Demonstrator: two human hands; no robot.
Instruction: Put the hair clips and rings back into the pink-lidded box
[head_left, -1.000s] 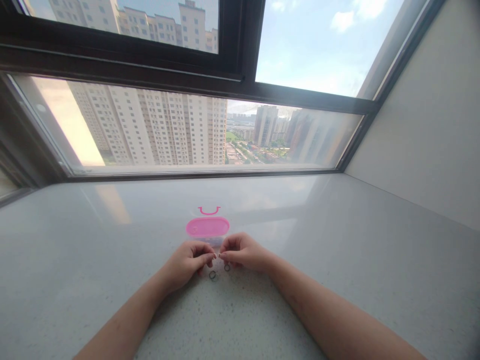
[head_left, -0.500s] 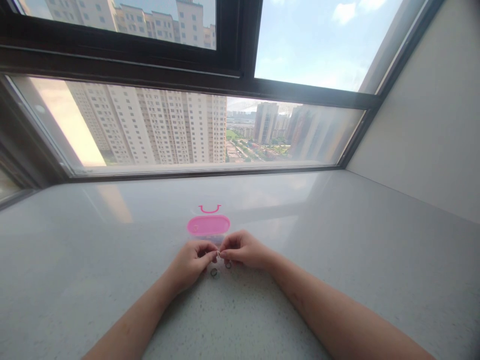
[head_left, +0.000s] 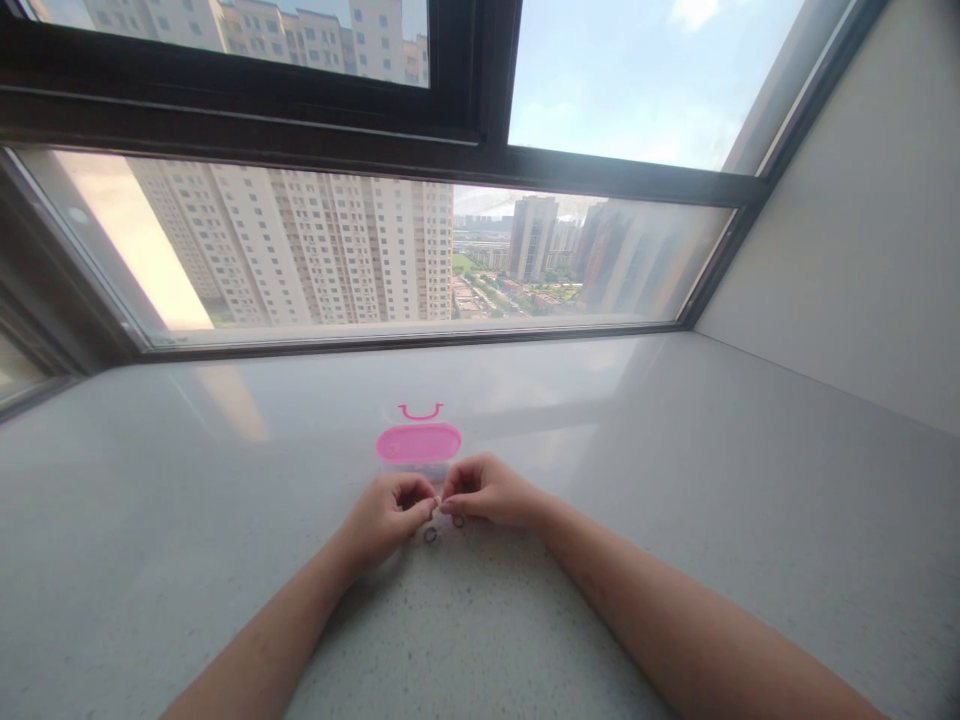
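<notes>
My left hand (head_left: pixel 384 517) is closed in a pinch, thumb against fingertips, on a small pale piece (head_left: pixel 438 503). From the other side, the thumb and fingers of my right hand (head_left: pixel 491 490) pinch at the same piece, and the two sets of fingertips almost touch. The piece is too small to name and partly covered by fingers. Just below the fingertips, a small dark ring (head_left: pixel 426 537) lies on the counter. A second ring (head_left: pixel 459 522) sits under my right fingers and is partly hidden.
Beyond my hands lies an oblong pink lid (head_left: pixel 418 443) with a clear container (head_left: pixel 418 468) under its near edge, partly hidden. A pink curved handle (head_left: pixel 421 417) lies farther back. The speckled white counter (head_left: pixel 225 520) reaches to a dark window frame (head_left: pixel 420 339) and a wall (head_left: pixel 862 250).
The camera view has shifted slightly, so the counter things appear a little higher. Both hands keep their pinch at the small piece, with only slight finger movement.
</notes>
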